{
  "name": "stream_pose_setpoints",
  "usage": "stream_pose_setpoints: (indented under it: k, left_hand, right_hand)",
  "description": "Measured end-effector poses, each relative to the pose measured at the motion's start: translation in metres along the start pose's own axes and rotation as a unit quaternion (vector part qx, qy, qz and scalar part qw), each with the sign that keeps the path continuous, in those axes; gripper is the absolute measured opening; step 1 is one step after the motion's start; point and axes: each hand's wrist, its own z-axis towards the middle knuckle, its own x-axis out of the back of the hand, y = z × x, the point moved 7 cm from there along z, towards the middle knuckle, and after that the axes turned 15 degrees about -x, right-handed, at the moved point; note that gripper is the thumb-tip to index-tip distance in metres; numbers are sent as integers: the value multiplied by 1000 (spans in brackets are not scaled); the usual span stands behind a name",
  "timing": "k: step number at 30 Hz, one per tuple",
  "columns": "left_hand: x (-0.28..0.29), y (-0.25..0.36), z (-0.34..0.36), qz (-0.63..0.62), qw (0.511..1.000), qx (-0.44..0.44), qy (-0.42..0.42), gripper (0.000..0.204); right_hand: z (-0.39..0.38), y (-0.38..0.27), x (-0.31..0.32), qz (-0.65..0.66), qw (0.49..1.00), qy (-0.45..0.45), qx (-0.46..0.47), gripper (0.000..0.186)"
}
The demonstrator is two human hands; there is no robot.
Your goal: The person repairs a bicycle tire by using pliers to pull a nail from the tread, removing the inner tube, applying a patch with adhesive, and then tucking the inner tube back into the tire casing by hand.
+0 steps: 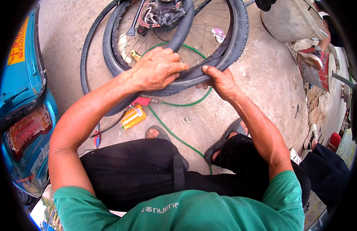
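Left hand (159,69): curled over black knobbly rubber tyre (240,34) at 12 o'clock; hold hidden. Right hand (220,81): closed on tyre, thumb above. Advisable: even thumb pressure, keeping dark-grey rubber inner tube (183,32) unpinched.

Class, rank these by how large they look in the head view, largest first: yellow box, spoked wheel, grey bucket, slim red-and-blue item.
1. Spoked wheel, cut off by the top edge
2. Grey bucket
3. Yellow box
4. Slim red-and-blue item

One wheel (237,38), one yellow box (133,117) and two sandals (220,141) show.
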Motion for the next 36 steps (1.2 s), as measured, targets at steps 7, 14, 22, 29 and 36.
stream_pose_setpoints:
  k: [7,14,22,29,36]
  left_hand:
    - [-5,-11,1,-46,997,69,2,34]
    - [-11,-6,8,-80,991,110,-15,39]
    - [-11,-9,7,-136,986,96,-7,42]
    - [-11,-6,5,-130,988,85,-4,43]
    - [-6,-1,4,-69,995,70,-14,40]
  right_hand:
    - [2,0,-3,-2,1000,13,-5,26]
    - [2,-3,-2,-5,1000,3,7,27]
    - [0,-3,0,-18,1000,1,2,27]
    - [1,0,-1,-10,1000,5,2,27]
    - [1,1,-1,-14,1000,8,-6,27]
